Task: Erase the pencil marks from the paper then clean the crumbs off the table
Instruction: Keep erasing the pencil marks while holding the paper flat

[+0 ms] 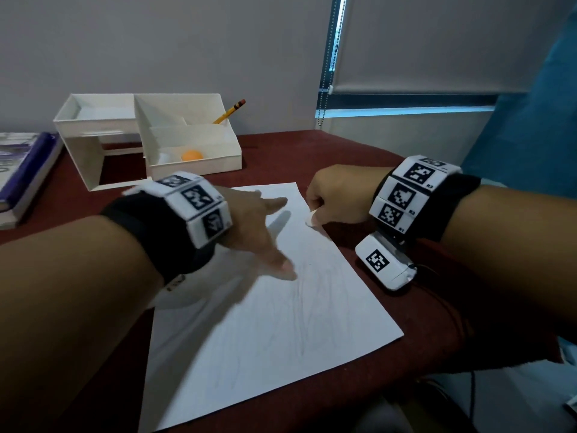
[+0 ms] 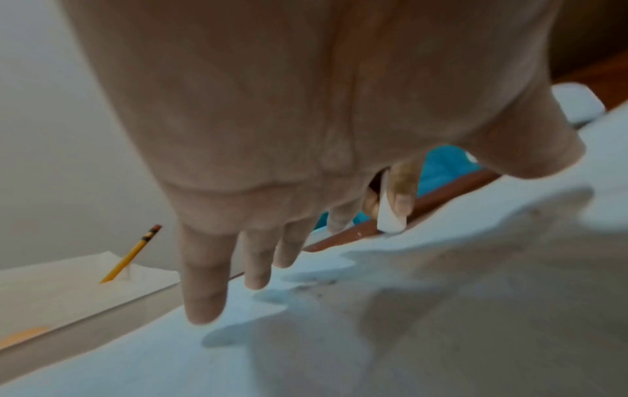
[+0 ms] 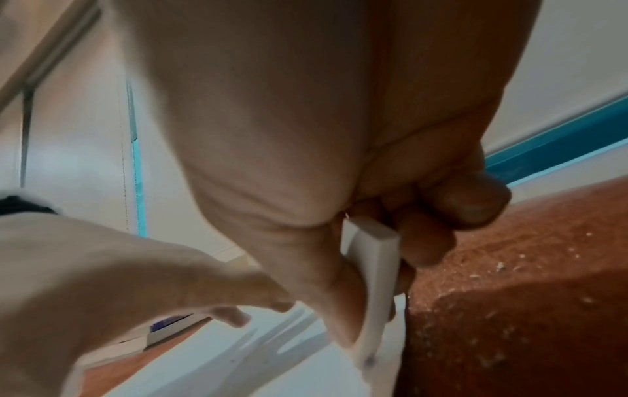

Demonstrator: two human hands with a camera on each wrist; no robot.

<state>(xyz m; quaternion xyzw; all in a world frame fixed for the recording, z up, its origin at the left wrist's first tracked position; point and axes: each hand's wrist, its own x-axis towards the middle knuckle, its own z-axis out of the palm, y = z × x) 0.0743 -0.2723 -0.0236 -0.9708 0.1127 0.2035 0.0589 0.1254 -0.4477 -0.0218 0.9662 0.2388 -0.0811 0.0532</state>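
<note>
Left hand (image 1: 249,223) is held palm down, fingers (image 2: 204,282) straight and spread, thumb set apart. Left forearm is extended forward from lower left. Right hand (image 1: 340,195) is curled into a fist, thumb and fingers (image 3: 428,241) pinched. Both wrists are strapped with marker bands.

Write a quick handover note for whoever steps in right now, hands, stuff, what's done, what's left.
Right hand grips the white eraser, its tip at the paper's far right edge.
Left hand open, fingers spread over the paper's far part.
Faint pencil marks still show mid-sheet.
Crumbs lie on the red table beside the paper.
Left: finish erasing, then clear crumbs.
</note>
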